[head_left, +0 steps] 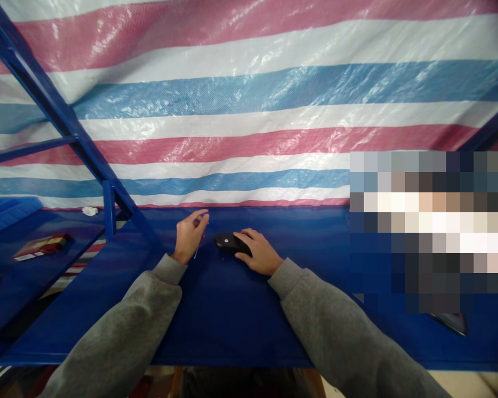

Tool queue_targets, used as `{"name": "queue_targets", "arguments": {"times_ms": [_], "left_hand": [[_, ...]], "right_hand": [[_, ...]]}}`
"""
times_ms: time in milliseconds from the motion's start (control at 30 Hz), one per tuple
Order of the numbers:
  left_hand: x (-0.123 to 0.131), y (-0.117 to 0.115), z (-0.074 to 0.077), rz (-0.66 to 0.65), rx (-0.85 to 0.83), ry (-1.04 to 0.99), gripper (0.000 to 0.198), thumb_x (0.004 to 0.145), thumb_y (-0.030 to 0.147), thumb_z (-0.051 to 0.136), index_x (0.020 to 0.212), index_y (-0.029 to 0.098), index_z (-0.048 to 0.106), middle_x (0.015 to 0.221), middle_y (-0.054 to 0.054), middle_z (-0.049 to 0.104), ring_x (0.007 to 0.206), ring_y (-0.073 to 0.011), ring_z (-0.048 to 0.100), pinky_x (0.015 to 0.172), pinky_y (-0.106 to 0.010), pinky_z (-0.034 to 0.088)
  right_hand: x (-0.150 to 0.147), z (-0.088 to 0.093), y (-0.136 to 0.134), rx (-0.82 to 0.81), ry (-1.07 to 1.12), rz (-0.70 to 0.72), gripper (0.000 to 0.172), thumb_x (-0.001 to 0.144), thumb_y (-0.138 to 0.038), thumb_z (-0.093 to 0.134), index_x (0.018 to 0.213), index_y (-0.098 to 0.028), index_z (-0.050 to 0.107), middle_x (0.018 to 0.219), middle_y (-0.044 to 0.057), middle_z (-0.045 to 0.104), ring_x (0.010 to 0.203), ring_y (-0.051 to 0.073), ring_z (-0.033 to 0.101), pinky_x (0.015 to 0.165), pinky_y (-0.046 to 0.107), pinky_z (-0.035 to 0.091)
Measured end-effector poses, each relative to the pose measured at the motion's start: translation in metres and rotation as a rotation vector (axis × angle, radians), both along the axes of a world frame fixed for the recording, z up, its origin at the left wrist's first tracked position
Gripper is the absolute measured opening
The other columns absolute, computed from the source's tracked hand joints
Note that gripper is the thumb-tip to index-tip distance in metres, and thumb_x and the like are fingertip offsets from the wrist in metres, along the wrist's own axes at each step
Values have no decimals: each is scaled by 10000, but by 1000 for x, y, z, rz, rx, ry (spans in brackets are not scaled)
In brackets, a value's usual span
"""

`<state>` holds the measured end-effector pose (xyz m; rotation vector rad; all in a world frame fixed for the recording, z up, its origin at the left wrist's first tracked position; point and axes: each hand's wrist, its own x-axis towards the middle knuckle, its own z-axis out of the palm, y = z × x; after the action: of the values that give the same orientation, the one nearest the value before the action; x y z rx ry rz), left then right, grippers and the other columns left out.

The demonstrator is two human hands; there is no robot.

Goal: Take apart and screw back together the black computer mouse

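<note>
A black computer mouse [227, 241] with a small light spot on top lies on the blue tabletop [232, 309]. My right hand [260, 251] is closed over the mouse's right end, fingers on the far side and thumb on the near side. To the left of the mouse, my left hand [190, 235] is raised, its thumb and fingers brought together in a pinch. A thin white stick [196, 252], like a cotton swab, shows below these fingers; its other end is hidden by the hand. A small reddish spot near the fingertips is too small to name.
Blue metal frame bars [72, 119] rise at the left. Beyond them a second blue surface holds a red and yellow box [41, 247], a blue tray [10, 213] and a crumpled white piece [90, 211]. A dark flat device [452, 322] lies at right, below a pixelated area. Striped sheeting [249, 88] hangs behind.
</note>
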<state>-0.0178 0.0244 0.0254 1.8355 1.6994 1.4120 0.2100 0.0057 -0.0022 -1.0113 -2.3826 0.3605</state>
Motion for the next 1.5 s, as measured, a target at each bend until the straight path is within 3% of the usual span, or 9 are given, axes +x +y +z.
{"name": "queue_targets", "arguments": {"times_ms": [100,300,400,533,633,733,833,1100,1500], "left_hand": [[-3,4,-13,30,-80,323,268,826,378,540,958,203,694,658,-16,659,589,-148,609,605,-256,469],[3,4,-24,46,-237,608,216,840,360,530,973,264,670,715,-17,663,677,-192,626,575,-263,413],[3,2,-25,43,-216,630,219,861,378,513,978,262,656,731,-22,650,671,-184,614,586,-260,426],[4,-1,-22,70,107,527,287,892,367,477,1081,214,629,973,-77,603,852,-185,601,775,-304,477],[6,-6,-17,-91,254,374,343,941,319,372,1185,193,578,1132,-99,549,1076,-196,541,958,-359,421],[8,-10,-14,-331,184,401,352,952,321,346,1213,216,559,1180,-92,559,1130,-199,524,967,-373,418],[7,-11,-15,-456,127,509,379,888,405,492,1221,235,552,1181,-88,573,1131,-222,525,963,-392,418],[4,-9,-11,-564,73,632,580,746,530,639,1239,242,540,1193,-104,569,1109,-255,524,946,-412,400],[0,-7,-5,-605,-53,756,577,767,606,567,1149,174,592,1048,-80,645,987,-234,559,870,-377,373]], "right_hand": [[0,-1,0,1,2,10,524,836,-315,595,1323,-180,454,1276,119,505,1163,259,460,1005,434,362],[-1,-3,0,-19,-1,29,627,776,-250,652,1353,-171,420,1313,122,481,1210,258,434,1020,414,356],[-1,-1,0,-33,8,22,562,808,-246,620,1334,-176,438,1299,121,491,1193,247,456,1006,402,367],[-1,3,0,-77,32,7,387,863,-256,565,1237,-183,501,1194,99,576,1110,229,522,959,386,383],[0,5,1,-119,60,-16,266,874,-272,557,1123,-181,538,1047,79,626,973,218,569,883,367,407],[1,4,4,-158,138,-49,227,880,-283,553,1081,-179,539,969,62,629,894,204,573,834,347,420],[1,1,7,-192,218,-72,228,889,-276,538,1098,-187,540,985,52,631,901,196,573,837,342,425],[-1,0,7,-129,218,-101,251,915,-282,495,1127,-176,575,1050,74,623,975,200,568,908,366,421],[-1,-4,3,-15,30,-36,522,838,-417,597,1268,-134,507,1208,128,556,1118,258,496,976,421,390]]}}
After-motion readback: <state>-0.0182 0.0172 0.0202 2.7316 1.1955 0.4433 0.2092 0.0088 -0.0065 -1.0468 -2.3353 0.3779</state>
